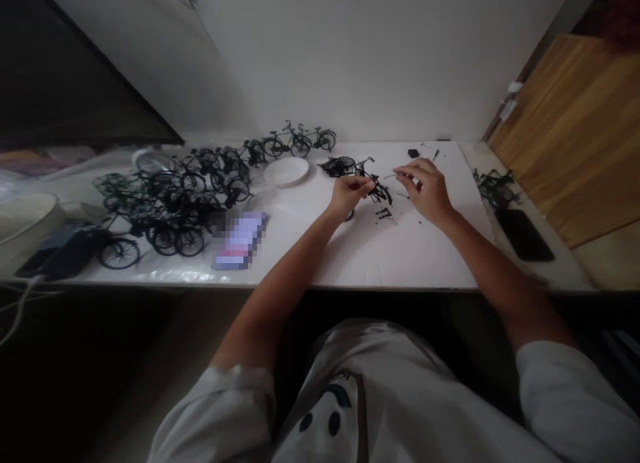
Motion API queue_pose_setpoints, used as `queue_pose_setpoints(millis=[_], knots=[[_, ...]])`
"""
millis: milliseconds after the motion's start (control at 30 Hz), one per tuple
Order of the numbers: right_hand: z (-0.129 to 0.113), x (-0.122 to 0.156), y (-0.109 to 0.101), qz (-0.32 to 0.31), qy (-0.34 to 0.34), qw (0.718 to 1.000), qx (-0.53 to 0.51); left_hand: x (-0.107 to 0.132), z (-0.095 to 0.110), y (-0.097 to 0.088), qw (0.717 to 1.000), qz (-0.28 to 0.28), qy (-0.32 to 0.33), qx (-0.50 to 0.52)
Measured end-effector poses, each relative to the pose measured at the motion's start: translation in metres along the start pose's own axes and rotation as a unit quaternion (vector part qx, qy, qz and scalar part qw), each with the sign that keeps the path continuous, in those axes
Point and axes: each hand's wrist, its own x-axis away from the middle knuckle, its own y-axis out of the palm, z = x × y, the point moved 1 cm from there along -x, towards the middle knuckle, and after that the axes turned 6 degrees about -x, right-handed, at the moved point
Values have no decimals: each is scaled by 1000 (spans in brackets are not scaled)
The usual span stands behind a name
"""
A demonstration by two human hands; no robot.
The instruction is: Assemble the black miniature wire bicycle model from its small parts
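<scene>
My left hand [348, 195] is closed on a small black model bicycle [381, 192], pinching it between thumb and fingertips above the white board. To its right, my right hand [428, 191] pinches a thin, dark, wire-like piece [393, 176] whose exact kind I cannot make out. The tip of that piece points left, toward the bicycle. Just behind my left hand lie more dark bicycle parts [339, 165]. A small black forked part [383, 213] rests on the board below the hands, with tiny bits scattered around it.
Many black model bicycles [175, 193] crowd the left side, with more [287, 143] along the wall. A white round dish [287, 172] sits behind the lit phone [240, 240]. Further right are a dark phone [524, 234], another model bicycle [498, 187] and a wooden panel [580, 136].
</scene>
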Motion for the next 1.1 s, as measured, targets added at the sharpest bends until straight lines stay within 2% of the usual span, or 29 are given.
queue_pose_setpoints(millis=[167, 367, 800, 1100], knots=[[8, 3, 4, -27, -1, 999, 37, 1, 1, 2, 1000, -11, 19, -2], [11, 3, 2, -51, 3, 998, 43, -1, -3, 0, 1000, -1, 14, -4], [8, 3, 3, -60, -13, 996, 60, -1, -7, 1, 1000, -8, 8, -11], [5, 5, 5, -77, 11, 994, 76, -1, -8, 1, 1000, -7, 15, -12]])
